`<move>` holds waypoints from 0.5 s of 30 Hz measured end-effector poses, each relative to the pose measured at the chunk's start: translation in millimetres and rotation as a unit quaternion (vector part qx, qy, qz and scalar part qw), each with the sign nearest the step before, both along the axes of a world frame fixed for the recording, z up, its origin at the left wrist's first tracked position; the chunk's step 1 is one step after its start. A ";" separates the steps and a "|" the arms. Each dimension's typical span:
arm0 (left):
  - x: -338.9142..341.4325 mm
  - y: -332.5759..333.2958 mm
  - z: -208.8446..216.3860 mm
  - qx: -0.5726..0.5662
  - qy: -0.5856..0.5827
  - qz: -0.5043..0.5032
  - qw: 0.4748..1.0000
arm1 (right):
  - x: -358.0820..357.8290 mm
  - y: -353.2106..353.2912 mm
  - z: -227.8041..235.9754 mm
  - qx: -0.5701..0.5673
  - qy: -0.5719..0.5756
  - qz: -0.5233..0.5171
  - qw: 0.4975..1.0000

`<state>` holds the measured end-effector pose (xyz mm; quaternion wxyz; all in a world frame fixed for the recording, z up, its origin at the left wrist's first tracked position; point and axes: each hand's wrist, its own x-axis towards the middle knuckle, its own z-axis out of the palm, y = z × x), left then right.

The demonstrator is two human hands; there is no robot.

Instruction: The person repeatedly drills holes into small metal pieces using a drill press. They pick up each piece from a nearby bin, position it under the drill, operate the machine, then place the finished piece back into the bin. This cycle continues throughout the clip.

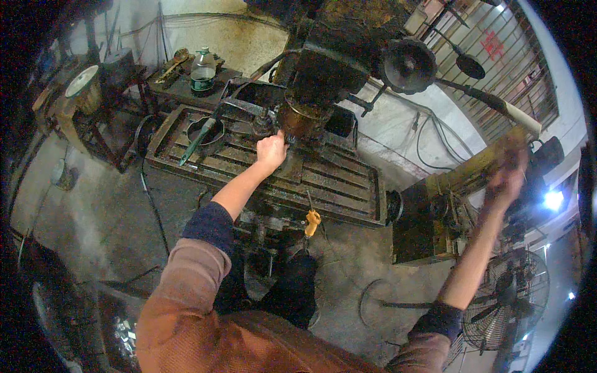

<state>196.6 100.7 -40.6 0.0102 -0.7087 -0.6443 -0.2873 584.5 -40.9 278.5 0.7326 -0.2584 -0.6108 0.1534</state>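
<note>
My left hand point(272, 152) is closed at the lower end of the milling machine's spindle head point(303, 117), above the slotted machine table point(280, 175). Whatever its fingers grip is hidden behind the hand. At the far right my right hand point(507, 177) is raised and smeared by motion, so its fingers cannot be read. Just above it ends a long lever point(488, 98) with a pale grip. Left of my left hand, a long green-handled tool point(202, 138) lies across a round dark pan point(214, 132) on the table. A yellow-handled tool point(313, 221) is at the table's front edge.
A clear bottle with a green label point(203, 71) stands on a bench behind the table. At far left is a stool with a round pale top point(82, 81). A dark handwheel point(407, 65) juts out upper right; a caged fan point(507, 298) stands lower right.
</note>
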 end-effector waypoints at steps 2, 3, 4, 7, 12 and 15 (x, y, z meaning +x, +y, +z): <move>-2.1 -1.1 0.3 0.002 0.004 0.001 1.000 | -57.1 -16.6 65.3 0.053 -0.040 0.086 0.994; -2.7 -0.9 -1.7 0.012 0.005 0.002 1.000 | -57.0 -12.0 66.7 0.058 -0.051 0.033 0.997; -3.9 0.4 -5.0 0.023 0.007 0.004 1.000 | -54.7 -5.9 65.9 0.062 -0.061 -0.020 0.996; 0.0 -1.2 0.3 0.017 0.006 0.002 1.000 | -46.2 -12.8 34.7 0.100 -0.054 0.073 0.991; -0.8 -2.8 0.2 -0.005 0.001 -0.007 1.000 | -79.6 -40.9 -67.9 0.165 -0.112 -0.001 0.980; -6.0 -1.3 0.7 -0.024 -0.013 -0.013 1.000 | -91.6 -38.7 -79.0 0.179 -0.055 0.025 0.982</move>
